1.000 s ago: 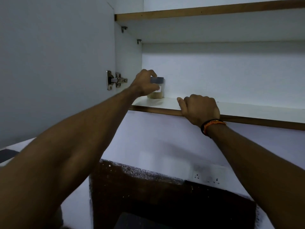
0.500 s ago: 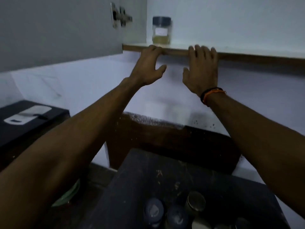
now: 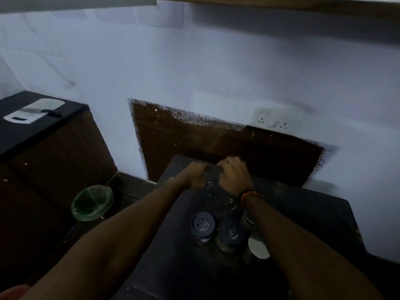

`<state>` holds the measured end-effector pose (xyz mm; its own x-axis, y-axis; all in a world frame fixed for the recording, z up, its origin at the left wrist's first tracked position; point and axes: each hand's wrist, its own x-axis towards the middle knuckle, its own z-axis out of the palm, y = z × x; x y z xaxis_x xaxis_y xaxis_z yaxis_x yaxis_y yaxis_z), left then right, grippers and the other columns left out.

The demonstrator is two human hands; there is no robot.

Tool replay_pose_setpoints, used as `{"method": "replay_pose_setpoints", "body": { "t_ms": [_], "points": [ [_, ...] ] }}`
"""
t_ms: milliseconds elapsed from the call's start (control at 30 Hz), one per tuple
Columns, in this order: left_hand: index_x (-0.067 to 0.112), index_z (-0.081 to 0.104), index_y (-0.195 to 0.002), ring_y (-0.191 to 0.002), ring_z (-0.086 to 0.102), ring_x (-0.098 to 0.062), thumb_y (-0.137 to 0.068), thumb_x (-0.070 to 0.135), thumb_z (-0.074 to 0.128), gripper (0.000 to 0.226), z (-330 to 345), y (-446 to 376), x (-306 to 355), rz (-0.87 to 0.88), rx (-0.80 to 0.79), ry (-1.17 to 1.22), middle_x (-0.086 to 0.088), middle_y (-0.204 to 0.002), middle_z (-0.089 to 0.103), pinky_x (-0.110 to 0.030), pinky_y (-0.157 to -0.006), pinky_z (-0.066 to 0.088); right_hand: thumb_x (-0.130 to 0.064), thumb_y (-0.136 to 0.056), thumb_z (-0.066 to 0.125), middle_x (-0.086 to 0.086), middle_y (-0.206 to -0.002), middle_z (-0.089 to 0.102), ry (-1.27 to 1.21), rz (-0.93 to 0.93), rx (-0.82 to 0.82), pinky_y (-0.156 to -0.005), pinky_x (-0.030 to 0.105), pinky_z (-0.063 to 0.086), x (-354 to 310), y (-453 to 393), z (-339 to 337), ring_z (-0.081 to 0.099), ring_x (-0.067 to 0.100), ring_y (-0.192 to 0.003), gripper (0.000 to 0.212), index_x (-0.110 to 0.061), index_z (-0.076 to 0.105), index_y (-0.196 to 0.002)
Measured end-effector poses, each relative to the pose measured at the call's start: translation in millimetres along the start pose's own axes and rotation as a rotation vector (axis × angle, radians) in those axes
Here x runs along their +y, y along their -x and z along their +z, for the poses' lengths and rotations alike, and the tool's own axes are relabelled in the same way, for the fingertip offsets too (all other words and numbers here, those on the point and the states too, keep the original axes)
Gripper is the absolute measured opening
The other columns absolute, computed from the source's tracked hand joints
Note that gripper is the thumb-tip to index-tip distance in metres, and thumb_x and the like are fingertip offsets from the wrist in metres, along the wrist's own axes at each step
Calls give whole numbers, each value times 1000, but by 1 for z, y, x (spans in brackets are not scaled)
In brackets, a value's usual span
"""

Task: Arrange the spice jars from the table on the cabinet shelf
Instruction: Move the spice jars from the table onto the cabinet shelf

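Several spice jars stand on the dark table [image 3: 313,215]: two with blue lids [image 3: 202,226] [image 3: 230,232], one with a white lid [image 3: 257,245], and a metal-topped one [image 3: 247,219] partly hidden behind my right forearm. My left hand [image 3: 195,174] and my right hand [image 3: 234,174] hover side by side over the table's far part, beyond the jars. Both are blurred, with fingers loosely curled and nothing in them. Only the brown front edge of the cabinet shelf [image 3: 281,2] shows at the top. The jar on the shelf is out of view.
A green-lined bin [image 3: 92,203] sits on the floor left of the table. A black counter [image 3: 13,139] at the far left holds a white cutting board [image 3: 34,113] with a knife. A wall socket [image 3: 273,120] is above the brown panel. The cabinet door's [image 3: 75,2] lower edge hangs top left.
My left hand let go of the jar on the shelf. Both hands dropped from the shelf edge to just above the table, and my view tilted down to the jars.
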<state>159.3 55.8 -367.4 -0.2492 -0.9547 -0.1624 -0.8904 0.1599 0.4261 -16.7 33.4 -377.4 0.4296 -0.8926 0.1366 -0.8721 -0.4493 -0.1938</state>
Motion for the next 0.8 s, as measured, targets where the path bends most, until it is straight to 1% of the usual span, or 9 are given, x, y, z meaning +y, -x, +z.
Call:
{"method": "replay_pose_setpoints", "body": {
  "t_ms": [67,133,233,300,367,467,533,700,800],
  "points": [
    [9,53,-136,-127,54,-30,-89,14,65,49,31,9,-16,-85,-64,58,-14,-138,57,-39,-104,45,-17,-86,54,3,-123,58,-13,3,-107,-98,40,40,-1,21,32,48,27,-116,37,-20,61,-122],
    [11,55,-133,-123,57,-28,-90,13,64,44,56,20,-29,-143,-90,120,-12,-134,59,-34,-97,45,-16,-85,54,4,-124,58,-69,22,-172,-99,39,39,-5,39,57,49,28,-116,39,-19,62,-123],
    [14,58,-126,-113,61,-24,-94,13,57,32,80,34,-39,-187,-60,219,-10,-126,62,-28,-88,43,-19,-85,55,6,-129,57,-97,73,-295,-103,37,38,-11,58,81,48,28,-118,45,-18,59,-130],
    [16,56,-128,-113,58,-20,-95,13,56,33,93,43,-43,-217,-54,292,-8,-127,60,-31,-93,46,-32,-86,57,7,-131,56,-67,110,-358,-104,39,38,-16,69,95,48,29,-121,49,-19,56,-133],
    [17,53,-133,-120,55,-22,-94,12,58,40,102,52,-46,-241,-75,322,-7,-132,56,-36,-99,47,-53,-87,54,7,-130,56,-12,146,-364,-102,42,40,-21,78,108,48,29,-121,57,-19,55,-132],
    [16,51,-135,-124,53,-23,-94,13,60,43,112,60,-52,-270,-89,358,-8,-134,54,-37,-102,45,-81,-77,45,8,-128,57,69,167,-370,-99,42,40,-29,88,122,48,28,-119,83,-19,54,-131],
    [16,52,-133,-124,53,-22,-94,14,60,40,117,63,-55,-297,-78,375,-8,-134,54,-37,-103,45,-90,-68,45,10,-134,54,90,183,-406,-102,44,38,-34,91,127,46,29,-123,100,-18,48,-138],
    [13,54,-131,-122,53,-22,-95,11,59,36,124,67,-58,-338,-48,423,-10,-133,55,-37,-103,46,-88,-64,55,15,-148,41,94,233,-435,-112,50,30,-50,91,137,36,35,-134,118,-16,28,-153],
    [10,54,-132,-123,54,-25,-94,7,58,38,126,66,-58,-363,-45,449,-11,-134,56,-38,-103,46,-83,-65,60,16,-146,42,91,249,-419,-111,49,30,-54,88,140,36,35,-134,115,-13,28,-151]
  ]
}}
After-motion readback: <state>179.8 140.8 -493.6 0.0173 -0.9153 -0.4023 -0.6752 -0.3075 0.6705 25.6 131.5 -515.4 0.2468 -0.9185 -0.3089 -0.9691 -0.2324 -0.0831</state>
